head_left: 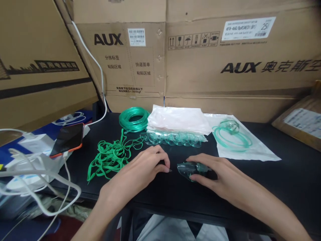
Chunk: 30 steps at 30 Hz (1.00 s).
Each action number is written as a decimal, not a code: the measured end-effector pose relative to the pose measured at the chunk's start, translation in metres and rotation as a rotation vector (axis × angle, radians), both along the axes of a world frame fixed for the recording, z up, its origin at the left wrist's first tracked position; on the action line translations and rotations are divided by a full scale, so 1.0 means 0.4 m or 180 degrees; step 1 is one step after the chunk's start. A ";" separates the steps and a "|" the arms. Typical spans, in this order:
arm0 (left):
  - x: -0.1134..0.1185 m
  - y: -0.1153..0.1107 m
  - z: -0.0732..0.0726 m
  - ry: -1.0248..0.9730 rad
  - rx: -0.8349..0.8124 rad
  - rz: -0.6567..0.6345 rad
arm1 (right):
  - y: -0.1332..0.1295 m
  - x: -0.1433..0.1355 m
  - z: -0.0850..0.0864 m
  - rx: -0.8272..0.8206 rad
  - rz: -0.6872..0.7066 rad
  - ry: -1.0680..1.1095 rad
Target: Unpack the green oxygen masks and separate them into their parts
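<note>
Between the thumb and fingers of my right hand (213,169) is a clear green mask (187,170), lying low over the black table (160,190). My left hand (152,162) is to its left, thumb and forefinger pinched on a tiny thin piece (170,170), too small to name. Behind both hands lies a row of nested clear green masks (175,138). A tangle of green elastic straps (109,155) is left of my left hand, and a coil of green tubing (134,119) sits behind it.
White packets (178,118) lie behind the mask row. A bagged mask with tubing (247,139) is at the right. A phone (67,140), chargers and white cables (72,189) crowd the left. Cardboard boxes (195,80) wall the back.
</note>
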<state>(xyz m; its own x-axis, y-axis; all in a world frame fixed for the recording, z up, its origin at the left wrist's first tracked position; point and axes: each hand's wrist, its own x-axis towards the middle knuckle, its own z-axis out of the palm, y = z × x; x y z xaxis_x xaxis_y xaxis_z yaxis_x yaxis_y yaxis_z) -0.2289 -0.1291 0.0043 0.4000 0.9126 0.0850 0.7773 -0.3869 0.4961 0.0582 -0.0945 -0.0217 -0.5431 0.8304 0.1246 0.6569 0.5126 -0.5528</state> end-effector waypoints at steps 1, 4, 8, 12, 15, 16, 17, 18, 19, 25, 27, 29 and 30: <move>0.005 0.006 0.004 -0.0009 0.0057 -0.0038 | -0.001 -0.001 0.008 0.0003 -0.0023 0.0019; 0.024 0.015 0.021 -0.0039 0.0141 -0.0179 | 0.000 0.001 0.030 0.0057 -0.0096 0.0095; 0.057 0.014 0.035 -0.0145 0.0148 -0.0340 | 0.001 0.003 0.044 0.0038 -0.0050 0.0146; 0.081 0.015 0.033 -0.0123 0.0179 -0.0390 | -0.003 0.008 0.044 -0.0043 0.0021 0.0029; 0.086 0.015 0.032 -0.0088 0.0158 -0.0381 | -0.009 0.010 0.041 -0.0040 -0.0018 -0.0034; 0.085 0.015 0.032 -0.0084 0.0152 -0.0366 | -0.011 0.009 0.040 -0.0036 -0.0025 -0.0059; 0.084 0.014 0.031 -0.0077 0.0153 -0.0358 | -0.013 0.008 0.042 -0.0045 -0.0024 -0.0089; 0.083 0.014 0.030 -0.0066 0.0163 -0.0335 | -0.015 0.007 0.044 -0.0063 -0.0017 -0.0114; 0.082 0.013 0.028 -0.0056 0.0182 -0.0296 | -0.018 0.005 0.047 -0.0099 -0.0016 -0.0137; 0.085 0.016 0.022 -0.0179 0.0134 -0.0210 | -0.035 0.005 0.068 -0.0403 -0.0193 -0.0268; 0.087 0.018 0.023 -0.0306 0.0141 -0.0221 | -0.034 0.009 0.068 -0.0477 -0.0240 -0.0279; 0.087 0.020 0.026 -0.0463 0.0126 -0.0239 | -0.031 0.012 0.065 -0.0473 -0.0245 -0.0236; 0.086 0.021 0.027 -0.0545 0.0102 -0.0240 | -0.030 0.013 0.063 -0.0458 -0.0220 -0.0198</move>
